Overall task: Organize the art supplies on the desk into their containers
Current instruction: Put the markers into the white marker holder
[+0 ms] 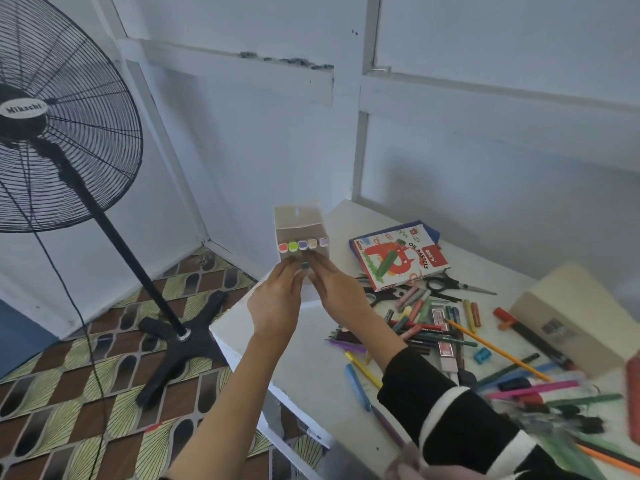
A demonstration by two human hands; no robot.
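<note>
So both hands are up in the air holding a small cardboard marker box [300, 237] just off the far-left corner of the white tabletop [311, 382]. The left hand [277, 306] and right hand [341, 296] sit side by side, fingertips pinched on the box's lower front edge, nearly touching each other. The box flap is open at the top, and five marker caps [303, 244] show in a row across the opening: red, green, purple, tan, lilac. The right arm has a black and white striped sleeve [450, 410]; the left forearm is bare.

The box hangs past the tabletop's left edge, over the patterned floor [86, 375], so there's open air under and around it. The black stand fan [52, 116] is well off to the left, its cross base near the tabletop's near-left corner.

To the right it's crowded. An oil pastels box [398, 259] lies flat near the far edge, scissors [446, 284] just beside it, then a loose pile of pastels, pencils and pens [433, 327] spreading toward the near right. A blue sharpener [482, 355] sits in the mess, and a beige box [568, 313] stands at the right. The near-right stuff is blurred, can't make out much. The only bare strip of tabletop runs along the left edge under the arms.
</note>
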